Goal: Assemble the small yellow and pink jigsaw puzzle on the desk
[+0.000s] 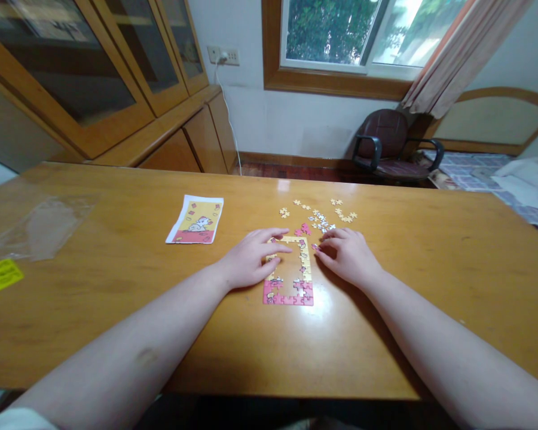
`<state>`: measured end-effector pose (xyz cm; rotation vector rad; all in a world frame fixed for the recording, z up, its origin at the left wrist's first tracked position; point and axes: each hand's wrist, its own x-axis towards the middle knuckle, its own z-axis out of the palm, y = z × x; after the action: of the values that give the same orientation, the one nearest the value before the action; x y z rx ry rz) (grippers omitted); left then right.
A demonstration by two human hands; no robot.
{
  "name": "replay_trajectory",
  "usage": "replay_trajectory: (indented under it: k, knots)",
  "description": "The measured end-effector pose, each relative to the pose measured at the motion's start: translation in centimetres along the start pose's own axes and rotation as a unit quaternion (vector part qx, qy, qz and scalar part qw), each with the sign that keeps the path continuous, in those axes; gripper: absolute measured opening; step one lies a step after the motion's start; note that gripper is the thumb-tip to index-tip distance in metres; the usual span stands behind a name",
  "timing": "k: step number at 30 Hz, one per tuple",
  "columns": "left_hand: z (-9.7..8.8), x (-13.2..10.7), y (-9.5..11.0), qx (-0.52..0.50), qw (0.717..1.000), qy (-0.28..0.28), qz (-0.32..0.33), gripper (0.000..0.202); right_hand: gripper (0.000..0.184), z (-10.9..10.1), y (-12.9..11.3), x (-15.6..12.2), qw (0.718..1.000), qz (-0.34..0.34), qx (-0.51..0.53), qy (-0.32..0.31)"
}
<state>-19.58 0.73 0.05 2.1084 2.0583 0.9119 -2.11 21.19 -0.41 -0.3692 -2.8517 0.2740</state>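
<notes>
A partly assembled jigsaw puzzle lies on the table, with a yellow and pink border around a bare middle. My left hand rests over its left side, fingers stretched out and apart, hiding part of that edge. To the right of the frame, my right hand has thumb and fingers bent together at a small puzzle piece. Beyond my hands are loose pink pieces, white and blue pieces and yellow pieces.
A picture sheet of a white duck lies left of the puzzle. Farther left are a clear plastic bag and a yellow label. Beyond the wooden table stand a cabinet and an office chair.
</notes>
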Motion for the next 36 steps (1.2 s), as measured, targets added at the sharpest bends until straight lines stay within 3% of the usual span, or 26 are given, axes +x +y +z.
replay_trajectory:
  k: [21, 28, 32, 36]
  knots:
    - [0.0, 0.0, -0.1, -0.010, 1.000, -0.007, -0.010, 0.026, 0.010, 0.3, -0.2, 0.4, 0.999, 0.018, 0.035, 0.018]
    - [0.2, 0.1, -0.2, 0.000, 1.000, -0.011, 0.007, 0.025, 0.013, -1.0, -4.2, -1.0, 0.994, -0.072, 0.085, 0.014]
    - [0.4, 0.2, -0.4, -0.001, 1.000, -0.001, 0.016, 0.020, 0.008, -0.5, -6.2, -1.5, 0.986, -0.122, 0.114, -0.011]
    - [0.4, 0.2, -0.4, -0.003, 1.000, -0.004, 0.029, 0.018, 0.009, 0.4, -6.6, -1.5, 0.982, -0.135, 0.130, -0.021]
